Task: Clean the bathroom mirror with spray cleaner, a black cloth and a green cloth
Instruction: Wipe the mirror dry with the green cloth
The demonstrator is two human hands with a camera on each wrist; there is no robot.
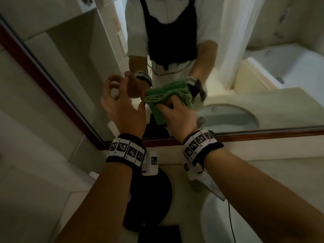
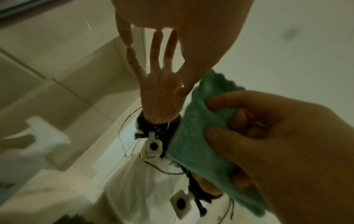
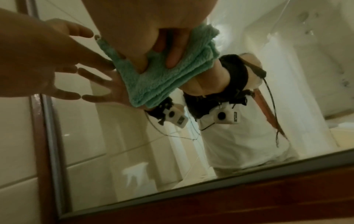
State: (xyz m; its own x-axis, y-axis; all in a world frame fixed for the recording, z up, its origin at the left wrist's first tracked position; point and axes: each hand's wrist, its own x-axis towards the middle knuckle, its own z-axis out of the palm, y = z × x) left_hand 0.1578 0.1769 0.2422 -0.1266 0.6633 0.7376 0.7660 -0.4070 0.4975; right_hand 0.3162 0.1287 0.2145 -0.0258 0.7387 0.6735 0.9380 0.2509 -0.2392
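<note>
Pale tiled bathroom walls surround a large wall mirror with a dark red-brown wooden frame (image 1: 52, 95), hung above a cream stone desk (image 1: 263, 172) with a white oval sink (image 1: 215, 225) set into it; a dark round item lies on the desk below the wrists, too dim to tell whether it is the black cloth. Against the lower part of the glass, the right hand (image 1: 177, 116) grasps a folded green fluffy microfibre cloth (image 1: 168, 97); its fingers (image 3: 174, 59) curl over the folded layers while the thumb clamps from below, probably so the thick pad stays bunched and presses evenly on the glass. Just left of it, the left hand (image 1: 121, 106) hangs released, its fingers (image 2: 130, 53) spread and straight, with the tips meeting their own reflection; whether it steadies the body or is only near the glass I cannot tell. A white trigger spray bottle (image 3: 138, 172) shows only as a blurred reflection low in the mirror, so the cleaner seems set aside. Judging by the green cloth in play, this looks like the wiping or buffing stage; streaks are not discernible in this dim light.
</note>
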